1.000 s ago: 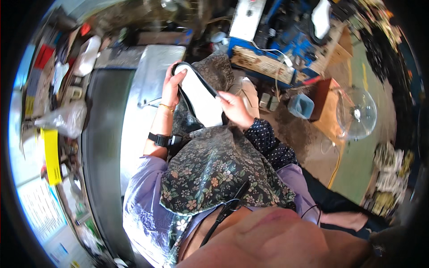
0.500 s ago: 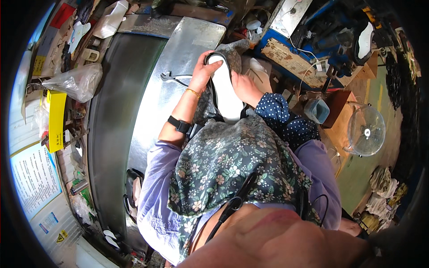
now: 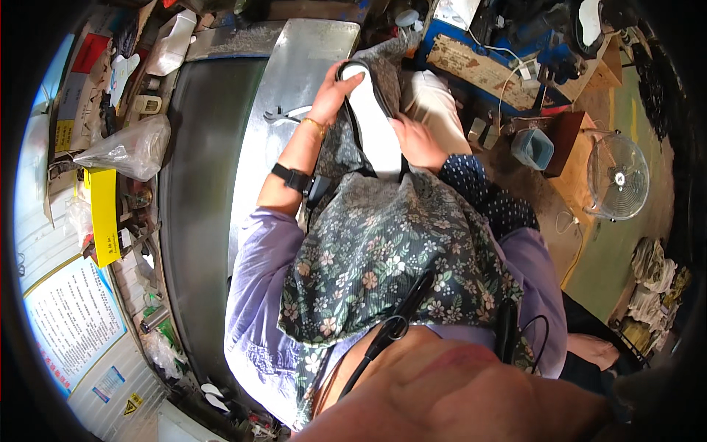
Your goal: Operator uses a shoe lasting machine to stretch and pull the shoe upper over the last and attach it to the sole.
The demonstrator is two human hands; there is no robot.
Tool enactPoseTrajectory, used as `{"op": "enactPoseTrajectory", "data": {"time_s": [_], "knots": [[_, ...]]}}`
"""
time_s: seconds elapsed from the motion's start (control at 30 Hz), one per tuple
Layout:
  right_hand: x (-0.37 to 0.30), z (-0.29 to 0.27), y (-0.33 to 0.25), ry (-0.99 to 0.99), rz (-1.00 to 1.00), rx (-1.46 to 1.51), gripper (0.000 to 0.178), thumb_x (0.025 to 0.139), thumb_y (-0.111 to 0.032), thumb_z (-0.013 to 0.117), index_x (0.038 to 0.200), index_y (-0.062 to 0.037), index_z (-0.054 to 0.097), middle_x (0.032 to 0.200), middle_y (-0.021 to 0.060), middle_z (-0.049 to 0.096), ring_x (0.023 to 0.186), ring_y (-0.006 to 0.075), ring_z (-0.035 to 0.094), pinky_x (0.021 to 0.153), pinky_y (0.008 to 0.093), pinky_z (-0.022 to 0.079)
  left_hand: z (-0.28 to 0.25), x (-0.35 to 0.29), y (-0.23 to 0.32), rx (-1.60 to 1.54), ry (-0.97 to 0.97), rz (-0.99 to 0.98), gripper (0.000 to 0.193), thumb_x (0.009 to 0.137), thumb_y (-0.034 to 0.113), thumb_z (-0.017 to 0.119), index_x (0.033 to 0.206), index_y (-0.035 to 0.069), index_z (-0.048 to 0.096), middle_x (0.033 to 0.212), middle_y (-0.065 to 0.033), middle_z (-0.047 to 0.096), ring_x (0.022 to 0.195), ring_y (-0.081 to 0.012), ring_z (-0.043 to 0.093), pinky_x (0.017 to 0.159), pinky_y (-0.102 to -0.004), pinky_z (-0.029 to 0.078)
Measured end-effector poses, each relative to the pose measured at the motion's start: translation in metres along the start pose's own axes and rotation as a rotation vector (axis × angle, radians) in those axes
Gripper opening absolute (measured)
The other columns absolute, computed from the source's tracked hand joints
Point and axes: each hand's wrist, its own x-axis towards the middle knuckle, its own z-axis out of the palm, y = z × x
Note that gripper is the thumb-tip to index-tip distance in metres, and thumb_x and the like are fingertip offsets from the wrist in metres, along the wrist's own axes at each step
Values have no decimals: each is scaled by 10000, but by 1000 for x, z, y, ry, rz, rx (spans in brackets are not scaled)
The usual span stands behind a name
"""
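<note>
And here the left hand [image 3: 337, 92] grips the dark-rimmed white sole [image 3: 375, 132] above the floral apron [image 3: 390, 250], thumb on top, while the right hand [image 3: 421, 141] meets its edge, pinching or merely touching, can't tell; even, gentle pressure should serve best!

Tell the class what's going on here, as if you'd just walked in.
A person in a floral apron holds a white, dark-rimmed sole-shaped piece over their lap. The left hand grips its far end, thumb on the white face, while the right hand rests against its right edge. To the left are a shiny metal tabletop and, beyond it, a long dark belt; off to the right is a round fan.
</note>
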Motion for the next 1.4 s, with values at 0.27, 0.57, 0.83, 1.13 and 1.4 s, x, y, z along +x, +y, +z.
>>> {"op": "enactPoseTrajectory", "data": {"time_s": [0.27, 0.57, 0.83, 1.13, 1.4], "knots": [[50, 3, -18, -125, 403, 1048, 662, 1038, -365, 427, 1510, 18, 163, 1499, 165, 346, 1374, 209, 330, 1111, 295, 285, -21, -4, -14, -967, 44, 1, 508, 958, 352, 569, 1279, -38, 513, 1218, -96, 613, 1137, -196, 552, 1017, -331, 404], [60, 20, -38, -160, 403, 512, 748, 1013, -385, 424, 1485, 82, 79, 1396, 370, 381, 1303, 378, 446, 1057, 362, 359, -9, -34, -6, 1388, 230, -12, 518, 1022, 337, 341, 1348, -63, 395, 1075, -376, 590, 962, -516, 598, 848, -530, 490], [41, 30, -24, 64, 109, 667, 587, 1033, -285, 429, 1476, 43, 226, 1415, 270, 429, 1300, 312, 456, 1058, 350, 357, 23, -98, -66, 672, 587, 548, 463, 1042, 249, 309, 1267, -101, 512, 1208, -306, 579, 1143, -428, 556, 978, -412, 439], [114, -48, -23, -380, 212, 957, 529, 1015, -368, 480, 1401, -9, 435, 1177, 173, 646, 1038, 271, 627, 917, 344, 485, -15, -119, -5, -234, 208, -19, 431, 865, 176, 677, 1184, -87, 558, 1056, -132, 669, 930, -202, 659, 839, -324, 527], [99, -374, 94, 982, 40, -1174, 387, 786, -376, 701, 1103, -166, 624, 1027, 116, 606, 870, 325, 625, 701, 438, 498, -79, -201, -37, 1605, 213, 128, 1022, 779, 448, 745, 1487, -33, 185, 1438, -392, 287, 1343, -502, 308, 1111, -546, 264]]}}
